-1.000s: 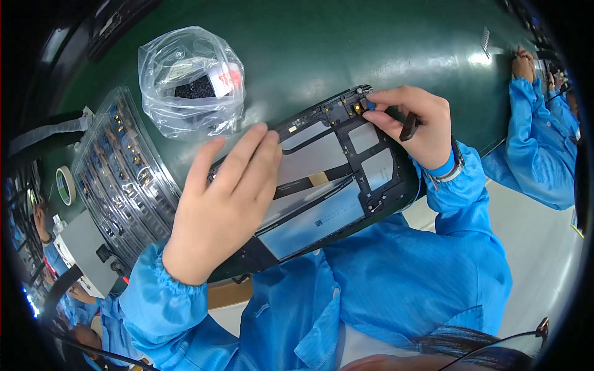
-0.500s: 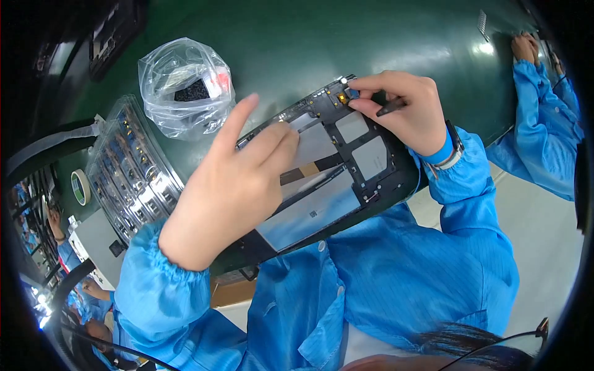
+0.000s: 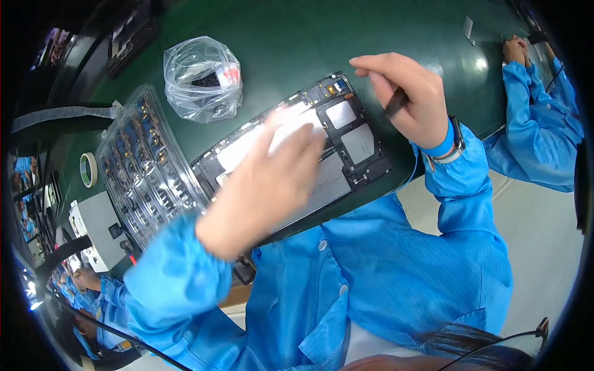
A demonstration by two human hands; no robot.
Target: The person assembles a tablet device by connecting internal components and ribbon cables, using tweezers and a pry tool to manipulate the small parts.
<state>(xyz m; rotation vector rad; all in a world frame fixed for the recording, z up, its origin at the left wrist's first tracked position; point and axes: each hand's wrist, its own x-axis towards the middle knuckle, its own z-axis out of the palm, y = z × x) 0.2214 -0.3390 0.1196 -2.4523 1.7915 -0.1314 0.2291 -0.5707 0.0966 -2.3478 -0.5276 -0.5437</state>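
An opened tablet [image 3: 366, 162] lies tilted on the green table, its circuitry and pale flat panels showing. My left hand [image 3: 263, 176], smeared by motion, is over its left and middle part; whether it touches anything is unclear. My right hand [image 3: 413, 93] is raised just off the tablet's upper right corner. A dark slim tool [image 3: 396, 102] is tucked in its palm under curled fingers, while the thumb and index finger point left and pinch nothing I can make out. Near that corner sits a small part with blue and gold patches [image 3: 338, 87].
A clear plastic bag [image 3: 203, 79] with dark contents stands beyond the tablet. To the left are a clear tray of several circuit boards [image 3: 139, 148], a tape roll [image 3: 88, 170] and a grey box [image 3: 102, 227]. Another person's blue sleeve [image 3: 526, 93] is at the right.
My right hand has lifted off the tablet's upper right corner, up and slightly right. My left hand has moved right across the tablet. The whole view has shifted slightly.
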